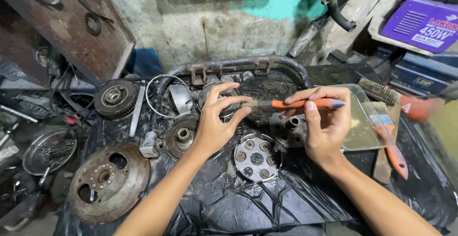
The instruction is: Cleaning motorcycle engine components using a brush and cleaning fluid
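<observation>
My right hand [324,131] pinches the orange-handled paintbrush [296,104] near its grey tip, the handle lying level and the bristles reaching to my left hand [214,121]. That hand curls around a round grey metal part [224,103], which the bristles touch. Just below, between both hands, I see a silver pressure plate with round holes [256,157]; a clear plastic tray [365,126] sits right of my right hand.

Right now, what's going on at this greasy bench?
A person is cleaning engine parts. The left hand holds a round metal part up off the black sheet, while the right hand holds an orange-handled brush, its bristles against that part. Around them lie a perforated disc, a rusty plate, a geared drum and a clear tray.
</observation>
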